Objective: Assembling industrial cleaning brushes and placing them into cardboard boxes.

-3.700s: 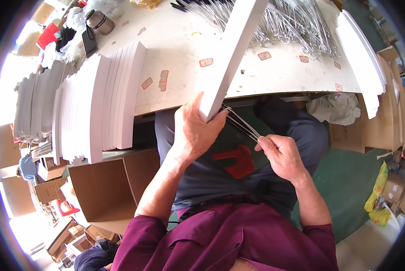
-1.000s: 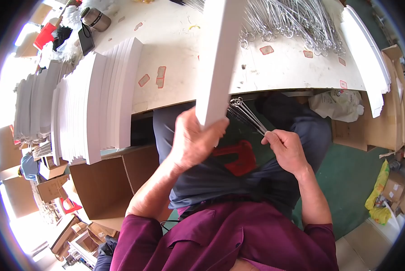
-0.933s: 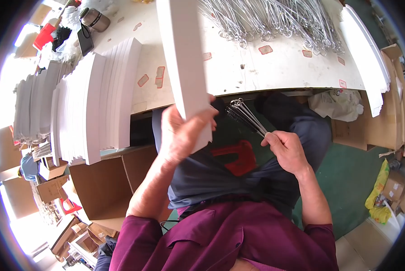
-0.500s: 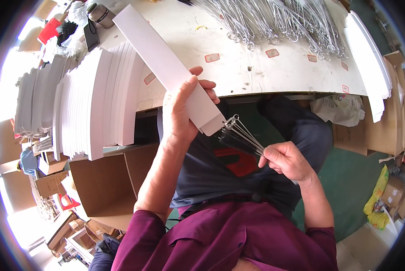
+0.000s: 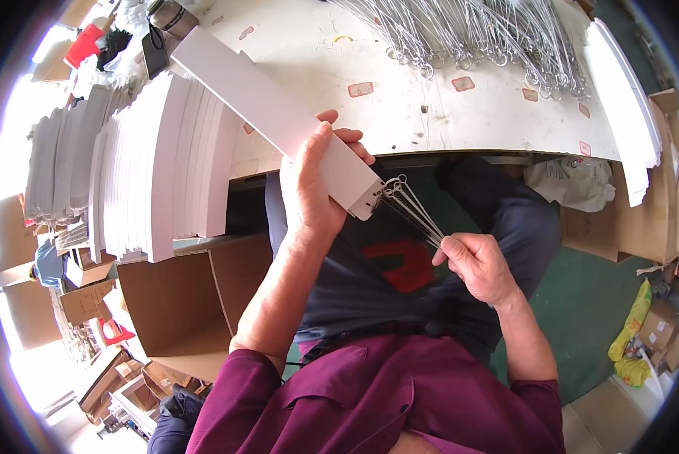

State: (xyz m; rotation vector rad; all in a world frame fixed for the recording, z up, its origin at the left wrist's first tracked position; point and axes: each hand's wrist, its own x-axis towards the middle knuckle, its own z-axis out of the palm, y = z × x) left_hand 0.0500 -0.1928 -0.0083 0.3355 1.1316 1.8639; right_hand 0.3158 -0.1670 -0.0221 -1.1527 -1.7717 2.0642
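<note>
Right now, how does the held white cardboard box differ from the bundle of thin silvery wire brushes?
The white cardboard box is broad, flat-sided, while the bundle of thin silvery wire brushes is slender with looped ends. The left hand grips the box; the right hand pinches the bundle. Both are held slanting toward the picture's upper left.

The box (image 5: 267, 110) is white, the brushes (image 5: 415, 209) silver and black.
</note>
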